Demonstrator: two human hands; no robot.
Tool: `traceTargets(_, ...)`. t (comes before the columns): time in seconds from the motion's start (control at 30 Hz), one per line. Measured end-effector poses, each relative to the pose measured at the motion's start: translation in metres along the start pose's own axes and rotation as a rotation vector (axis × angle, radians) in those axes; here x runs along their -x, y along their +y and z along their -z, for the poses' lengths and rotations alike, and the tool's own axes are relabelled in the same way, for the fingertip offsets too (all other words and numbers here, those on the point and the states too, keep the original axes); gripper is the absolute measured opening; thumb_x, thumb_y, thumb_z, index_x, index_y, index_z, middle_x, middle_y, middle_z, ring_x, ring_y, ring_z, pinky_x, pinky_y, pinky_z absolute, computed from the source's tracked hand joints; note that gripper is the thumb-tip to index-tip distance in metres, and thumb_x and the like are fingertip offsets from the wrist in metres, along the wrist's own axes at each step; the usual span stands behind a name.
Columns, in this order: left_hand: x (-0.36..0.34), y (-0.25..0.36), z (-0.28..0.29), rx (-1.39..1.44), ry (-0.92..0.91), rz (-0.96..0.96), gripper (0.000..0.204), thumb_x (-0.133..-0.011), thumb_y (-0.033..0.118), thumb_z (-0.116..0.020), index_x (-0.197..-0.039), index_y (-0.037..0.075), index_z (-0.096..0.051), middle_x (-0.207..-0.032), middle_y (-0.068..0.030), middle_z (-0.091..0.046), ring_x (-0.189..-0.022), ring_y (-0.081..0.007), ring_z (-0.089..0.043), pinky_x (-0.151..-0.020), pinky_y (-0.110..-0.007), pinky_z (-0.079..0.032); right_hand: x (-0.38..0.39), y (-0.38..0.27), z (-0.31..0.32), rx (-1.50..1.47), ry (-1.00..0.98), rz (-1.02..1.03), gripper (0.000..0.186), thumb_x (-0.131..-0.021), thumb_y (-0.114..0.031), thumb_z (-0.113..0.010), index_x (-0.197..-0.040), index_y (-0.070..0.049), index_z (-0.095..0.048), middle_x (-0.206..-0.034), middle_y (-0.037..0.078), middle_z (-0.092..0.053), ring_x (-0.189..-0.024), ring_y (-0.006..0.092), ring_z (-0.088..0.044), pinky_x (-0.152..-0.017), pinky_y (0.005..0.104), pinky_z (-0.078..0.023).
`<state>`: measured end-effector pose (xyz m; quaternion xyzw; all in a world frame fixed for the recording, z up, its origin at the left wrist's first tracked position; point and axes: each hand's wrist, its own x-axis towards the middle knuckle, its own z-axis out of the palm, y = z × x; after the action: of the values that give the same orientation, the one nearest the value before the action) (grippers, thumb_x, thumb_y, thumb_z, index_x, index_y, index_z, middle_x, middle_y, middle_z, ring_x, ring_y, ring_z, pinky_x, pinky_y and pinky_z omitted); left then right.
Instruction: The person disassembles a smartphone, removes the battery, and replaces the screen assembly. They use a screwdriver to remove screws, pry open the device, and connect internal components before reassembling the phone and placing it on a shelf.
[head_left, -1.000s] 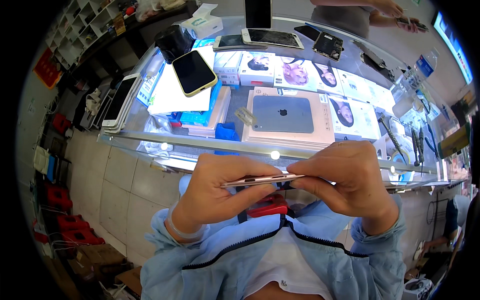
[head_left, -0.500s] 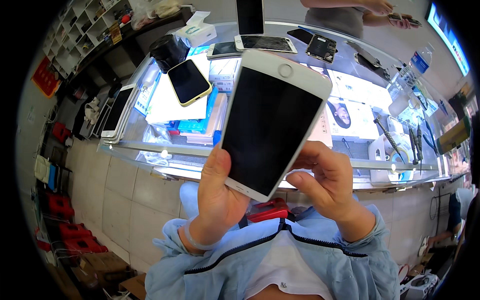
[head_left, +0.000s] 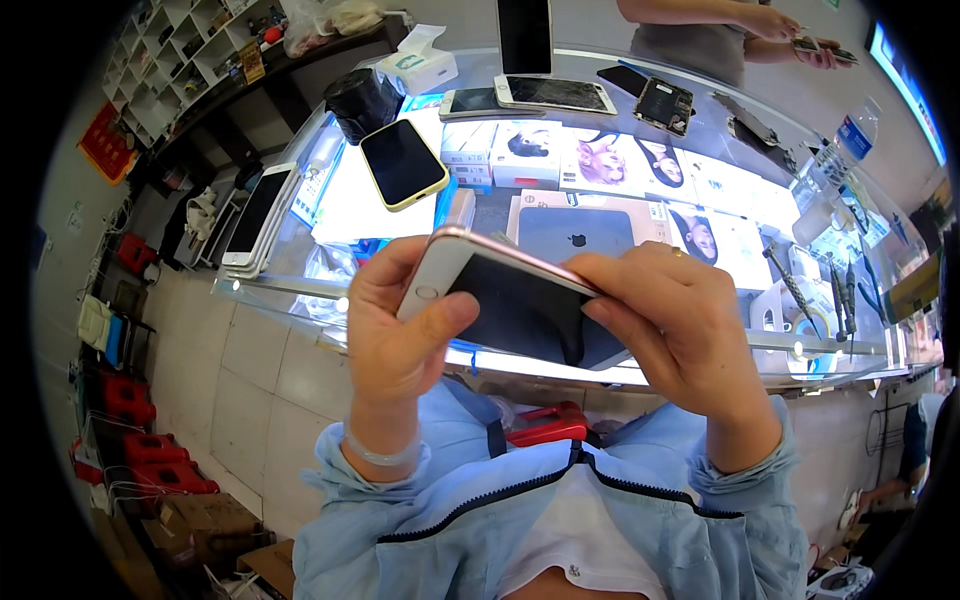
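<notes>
A white-fronted smartphone point(head_left: 520, 320) with a rose-gold edge lies sideways between my hands, its dark screen tilted up and its round button toward the left. My left hand point(head_left: 395, 320) grips the button end, thumb across the screen. On the far long edge, toward the other end, my right hand point(head_left: 680, 320) pinches the phone between thumb and fingers. Below and beyond it, under the glass counter top, is a flat box picturing a dark tablet point(head_left: 575, 232). A phone in a pale yellow case point(head_left: 402, 165) lies on the counter, left of and beyond my left hand.
White phones point(head_left: 260, 215) are stacked at the counter's left edge. Farther back stand a black cylinder point(head_left: 362, 105), a white box point(head_left: 418, 65) and an upright phone point(head_left: 525, 38). Screwdrivers point(head_left: 792, 290) and a plastic bottle point(head_left: 845, 140) are at right. Another person's hands point(head_left: 800, 40) hold something across the counter.
The phone has turned from upright to sideways and come lower, its button end now at left. My right hand has moved from beside it to grip its far edge.
</notes>
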<state>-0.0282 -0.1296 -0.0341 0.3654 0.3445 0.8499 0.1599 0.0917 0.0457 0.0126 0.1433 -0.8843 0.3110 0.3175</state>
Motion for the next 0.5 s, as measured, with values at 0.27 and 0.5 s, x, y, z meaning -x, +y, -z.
traceTargets(0.27, -0.007, 0.018, -0.017, -0.492, -0.065, -0.257, 0.024, -0.075, 0.008, -0.072, -0.093, -0.004, -0.065, -0.085, -0.0142, -0.067, -0.078, -0.0151, -0.064, -0.069, -0.024, -0.05, -0.017, -0.008, 0.007, 0.175, 0.062, 0.172, 0.023, -0.072, 0.001, -0.065, -0.095, -0.002, -0.066, -0.077, 0.01, -0.062, -0.062, 0.0222, -0.057, -0.056, 0.03, -0.044)
traceTargets(0.5, -0.005, 0.002, -0.014, -0.518, -0.046, -0.393, 0.021, -0.072, 0.005, -0.074, -0.089, -0.004, -0.067, -0.082, -0.0153, -0.068, -0.072, -0.0153, -0.065, -0.061, -0.022, -0.049, -0.008, 0.004, -0.005, 0.073, 0.106, 0.121, 0.024, -0.069, -0.003, -0.068, -0.092, -0.006, -0.065, -0.075, 0.009, -0.063, -0.068, 0.0248, -0.062, -0.06, 0.0319, -0.049)
